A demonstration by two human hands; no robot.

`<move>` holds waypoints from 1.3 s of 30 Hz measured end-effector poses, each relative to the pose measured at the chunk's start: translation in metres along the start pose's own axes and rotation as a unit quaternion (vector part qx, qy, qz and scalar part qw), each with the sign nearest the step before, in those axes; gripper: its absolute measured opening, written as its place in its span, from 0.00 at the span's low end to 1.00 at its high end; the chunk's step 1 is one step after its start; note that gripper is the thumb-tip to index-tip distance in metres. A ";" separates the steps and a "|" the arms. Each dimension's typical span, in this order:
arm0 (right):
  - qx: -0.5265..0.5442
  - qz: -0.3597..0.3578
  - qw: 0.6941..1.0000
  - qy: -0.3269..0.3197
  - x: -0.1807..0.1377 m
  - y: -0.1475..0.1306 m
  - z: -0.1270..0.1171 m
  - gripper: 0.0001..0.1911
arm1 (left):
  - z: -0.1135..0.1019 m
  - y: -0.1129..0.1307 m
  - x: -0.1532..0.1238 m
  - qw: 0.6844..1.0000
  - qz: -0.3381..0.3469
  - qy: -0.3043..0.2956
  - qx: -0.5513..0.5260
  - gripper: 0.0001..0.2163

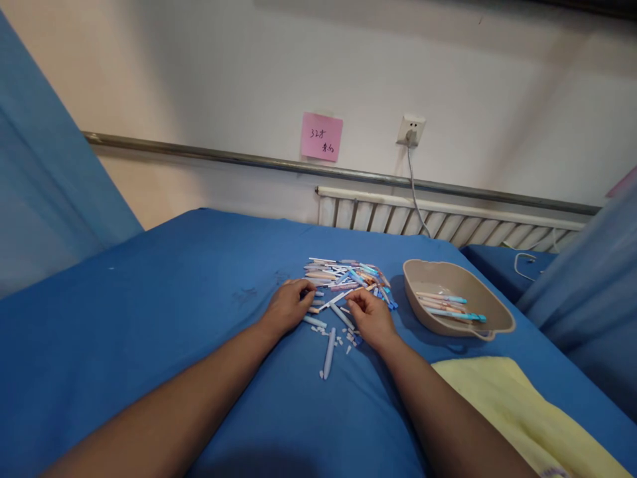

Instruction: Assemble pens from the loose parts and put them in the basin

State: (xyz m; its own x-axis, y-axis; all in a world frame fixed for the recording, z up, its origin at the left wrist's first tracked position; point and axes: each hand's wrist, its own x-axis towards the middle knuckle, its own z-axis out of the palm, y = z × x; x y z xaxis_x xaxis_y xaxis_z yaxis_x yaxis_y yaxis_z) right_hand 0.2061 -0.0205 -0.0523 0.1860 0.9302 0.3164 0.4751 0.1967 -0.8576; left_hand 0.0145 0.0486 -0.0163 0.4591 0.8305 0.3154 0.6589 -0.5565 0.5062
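Head view: our left hand [288,307] and right hand [372,318] curl narrowly, whether gripping we cannot tell, among slim pastel pens [342,317] left of a beige plastic basin [482,289].

Pink note [321,137] upper ctr; socket [411,126] w/ cord [413,179] to its rt; blue curtain [50,172] far L; yellow cloth [517,411] lower rt.

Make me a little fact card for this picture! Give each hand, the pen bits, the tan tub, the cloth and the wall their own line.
Left hand: at the pile's left edge; grip unclear
Right hand: at its near right side, fingers bent; grip unclear
Pen parts: mixed colours, heaped on blue fabric
Tan tub: right of the pile, holding several pens
Cloth: yellow, nearer than the tub
Wall: pink note, socket
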 end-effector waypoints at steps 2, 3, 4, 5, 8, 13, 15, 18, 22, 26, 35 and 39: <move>-0.003 0.002 1.000 -0.005 0.000 -0.001 0.000 0.07 | 0.000 0.002 -0.002 1.000 0.008 -0.011 -0.017 0.09; -0.003 0.003 1.000 -0.007 -0.001 -0.001 0.000 0.07 | 0.001 0.003 -0.003 0.999 0.016 -0.018 -0.023 0.09; -0.002 0.004 1.000 -0.010 -0.001 -0.001 0.000 0.07 | 0.001 0.005 -0.004 0.999 0.026 -0.025 -0.027 0.08; -0.002 0.003 1.000 -0.012 -0.001 -0.001 0.000 0.07 | 0.001 0.007 -0.006 0.998 0.035 -0.033 -0.029 0.08; -0.003 -0.004 1.000 -0.018 -0.001 0.000 0.000 0.07 | 0.000 0.012 -0.008 0.997 0.049 -0.053 -0.028 0.09; -0.016 -0.014 1.000 -0.019 -0.001 0.003 0.001 0.07 | -0.003 0.012 -0.008 0.997 0.029 -0.044 -0.059 0.10; -0.018 -0.016 1.000 -0.019 -0.001 0.003 0.001 0.07 | -0.004 0.012 -0.009 0.997 0.035 -0.022 -0.065 0.09; -0.016 -0.011 0.999 -0.027 -0.001 0.004 0.001 0.07 | -0.006 0.016 -0.011 0.996 0.076 -0.032 -0.044 0.07; -0.016 -0.003 0.999 -0.037 -0.001 0.004 0.000 0.07 | -0.004 0.021 -0.016 0.992 0.109 -0.065 -0.004 0.09; -0.027 -0.006 0.999 -0.043 -0.001 0.003 0.000 0.07 | 0.001 0.023 -0.015 0.991 0.110 -0.071 0.005 0.10; -0.049 -0.016 0.997 -0.052 -0.002 0.000 -0.001 0.07 | -0.003 0.040 -0.015 0.980 0.059 -0.104 0.158 0.07; -0.051 -0.021 0.997 -0.053 -0.002 0.002 0.000 0.07 | -0.006 0.049 -0.014 0.965 0.058 -0.118 0.225 0.07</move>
State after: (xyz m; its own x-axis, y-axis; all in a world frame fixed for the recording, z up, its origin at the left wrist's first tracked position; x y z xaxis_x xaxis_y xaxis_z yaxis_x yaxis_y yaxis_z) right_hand 0.2065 -0.0218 -0.0547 0.0739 0.9504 0.3023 0.5667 0.2094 -0.7969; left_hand 0.0372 0.0096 0.0089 0.6337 0.7627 0.1296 0.7625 -0.6440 0.0619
